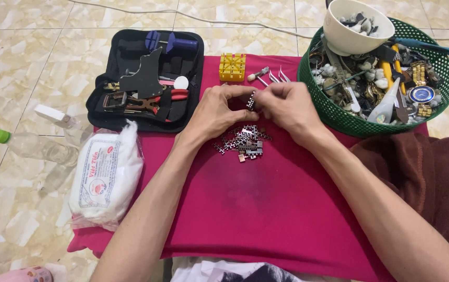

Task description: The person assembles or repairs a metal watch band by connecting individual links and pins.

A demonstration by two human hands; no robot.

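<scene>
Above red cloth (266, 209), left hand (219, 112) and right hand (287, 107) both pinch small metal link piece (250, 100) at fingertips. Risk: slip drops it into loose link pile (243, 142) just below, hard to tell apart. Basket (339, 117) near right wrist, snag possible.

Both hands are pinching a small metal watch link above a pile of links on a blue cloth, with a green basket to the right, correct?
Not quite: the cloth is red, not blue, as the head view shows. Both the left hand and right hand pinch the metal link above the pile of links, green basket on the right.
</scene>
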